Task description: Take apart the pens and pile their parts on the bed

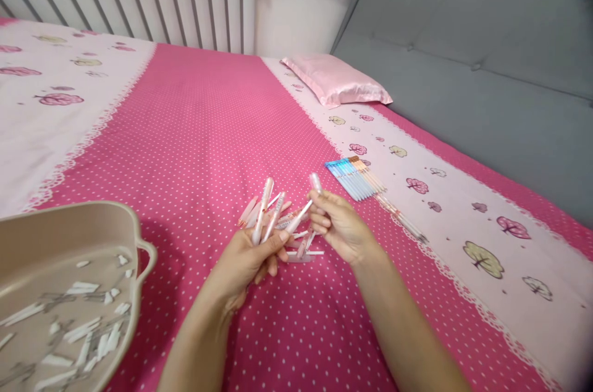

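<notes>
My left hand (248, 256) is closed around several whitish-pink pen barrels (262, 210), which fan upward from between thumb and fingers. One pale barrel (299, 217) slants up to the right, its far end close to my right hand (340, 225). Between the thumb and fingers of that hand is a pink pen cap (315, 181), pointing up. Whether the cap touches the slanting barrel I cannot tell. Under and behind both hands lies a loose pile of pink and white pen parts (248, 212), partly hidden by my fingers.
Blue and orange capped pens (354, 179) lie in a row on the pink dotted bedspread (208, 114). Thin clear rods (403, 219) are beside them. A beige basin (134, 219) at left holds small white and grey pieces. Farther back are a pillow (338, 80) and grey headboard (463, 28).
</notes>
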{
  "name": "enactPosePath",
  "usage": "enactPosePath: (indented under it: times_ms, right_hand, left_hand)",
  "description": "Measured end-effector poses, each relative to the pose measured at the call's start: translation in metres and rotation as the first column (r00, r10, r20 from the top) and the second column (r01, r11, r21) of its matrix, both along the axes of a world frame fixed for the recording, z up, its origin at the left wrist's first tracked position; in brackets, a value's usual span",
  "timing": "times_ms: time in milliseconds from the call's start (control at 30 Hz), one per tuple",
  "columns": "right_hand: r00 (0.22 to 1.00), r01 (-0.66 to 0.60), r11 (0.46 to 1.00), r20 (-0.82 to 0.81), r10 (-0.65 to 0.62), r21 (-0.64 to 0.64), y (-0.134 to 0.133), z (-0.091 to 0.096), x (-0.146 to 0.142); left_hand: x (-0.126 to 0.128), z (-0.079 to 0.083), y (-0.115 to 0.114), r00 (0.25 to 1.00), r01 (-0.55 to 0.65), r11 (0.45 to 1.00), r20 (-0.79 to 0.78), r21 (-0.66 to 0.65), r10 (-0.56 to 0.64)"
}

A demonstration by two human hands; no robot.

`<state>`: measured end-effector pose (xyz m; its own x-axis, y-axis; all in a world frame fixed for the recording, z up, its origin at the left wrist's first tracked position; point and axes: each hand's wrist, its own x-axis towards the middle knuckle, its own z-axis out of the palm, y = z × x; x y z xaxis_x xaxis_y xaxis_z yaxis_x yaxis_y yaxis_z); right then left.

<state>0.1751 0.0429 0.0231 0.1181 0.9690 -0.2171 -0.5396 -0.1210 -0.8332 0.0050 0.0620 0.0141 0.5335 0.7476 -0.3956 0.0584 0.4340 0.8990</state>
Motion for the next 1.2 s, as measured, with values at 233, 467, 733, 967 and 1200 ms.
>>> enactPosePath:
  times_ms: [233, 467, 733, 967, 1200]
  right_hand:
    - [0.876, 0.481, 0.876, 0.019, -0.481, 0.028, 0.011, -0.007, 0.034]
    - [0.9, 0.069, 0.997, 0.433, -0.054, -0.019, 0.008, -0.015, 0.006]
    - [0.744, -0.314, 0.945, 0.595, 0.303, -0.089, -0.008, -0.002, -0.005]
    - [0.712, -0.205, 0.978, 0.681, 0.169, -0.029, -0.012, 0.006, -0.009]
    - [0.904, -0.248, 0.969, 0.358, 0.236, -0.012, -0.011, 0.004, -0.024]
  left_hand:
    - [-0.001, -0.007, 0.004, 0.94, -0.289, 0.941, -0.134, 0.178, 0.314]
    - [-0.003, -0.031, 0.016, 0.813, -0.522, 0.786, -0.085, 0.332, 0.576]
    - [0.003, -0.019, 0.012, 0.822, -0.56, 0.8, 0.028, 0.213, 0.568]
    - [0.0, -0.002, 0.005, 0.912, -0.4, 0.881, 0.012, 0.254, 0.411]
    - [0.005, 0.011, -0.006, 0.999, 0.002, 0.958, 0.038, 0.288, -0.013]
